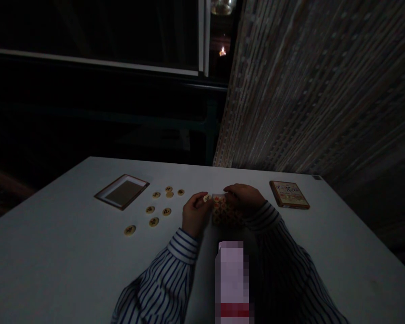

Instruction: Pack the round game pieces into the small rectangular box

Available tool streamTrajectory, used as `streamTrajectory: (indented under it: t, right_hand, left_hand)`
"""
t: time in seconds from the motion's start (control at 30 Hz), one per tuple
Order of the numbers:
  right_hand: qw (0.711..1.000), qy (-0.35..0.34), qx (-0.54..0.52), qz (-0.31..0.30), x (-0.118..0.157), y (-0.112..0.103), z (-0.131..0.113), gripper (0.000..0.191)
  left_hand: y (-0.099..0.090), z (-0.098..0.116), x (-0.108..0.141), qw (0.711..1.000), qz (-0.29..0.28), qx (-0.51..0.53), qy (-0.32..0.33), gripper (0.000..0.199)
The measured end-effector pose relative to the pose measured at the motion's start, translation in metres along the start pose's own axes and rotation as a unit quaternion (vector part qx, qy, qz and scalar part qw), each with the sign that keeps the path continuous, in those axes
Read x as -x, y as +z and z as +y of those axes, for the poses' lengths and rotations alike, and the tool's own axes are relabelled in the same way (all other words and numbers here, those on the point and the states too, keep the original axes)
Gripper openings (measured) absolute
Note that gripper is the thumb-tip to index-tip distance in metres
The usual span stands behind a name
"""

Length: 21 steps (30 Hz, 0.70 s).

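Note:
My left hand (196,214) pinches a round Chinese chess piece (207,198) between thumb and fingertips, its marked face showing. Right beside it stands a small tray of chess pieces (220,211) in neat rows, many with red characters. My right hand (245,196) is curled over the tray's far right part and hides some of it. Its fingertips point down at the rows, and what they grip, if anything, is hidden. To the left of my left hand, several loose chess pieces (154,221) lie scattered flat on the white table (70,252).
An open, shallow box lid or tray (122,192) lies at the table's left. On the right rests a flat printed box (289,195). A string curtain (290,90) hangs behind the table's far right edge. The light is dim.

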State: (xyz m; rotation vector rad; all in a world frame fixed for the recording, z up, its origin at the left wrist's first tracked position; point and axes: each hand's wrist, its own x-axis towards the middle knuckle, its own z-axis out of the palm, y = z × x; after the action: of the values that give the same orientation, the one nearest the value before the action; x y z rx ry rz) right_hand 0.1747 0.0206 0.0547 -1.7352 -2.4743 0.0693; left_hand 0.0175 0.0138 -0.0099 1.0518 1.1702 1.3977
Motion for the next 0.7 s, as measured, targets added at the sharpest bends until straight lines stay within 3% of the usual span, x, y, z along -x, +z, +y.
streamTrajectory:
  t: [0.4,0.7]
  right_hand:
    - [0.999,-0.015,0.004,-0.031,-0.002,0.01,-0.002,0.034]
    - [0.997,-0.059,0.003,-0.045,-0.002,0.014,-0.001,0.032]
  left_hand:
    - [0.003,-0.015,0.007,0.998,0.011,0.026,-0.06,0.028]
    - [0.002,-0.017,0.008,0.997,-0.005,0.02,-0.068,0.017]
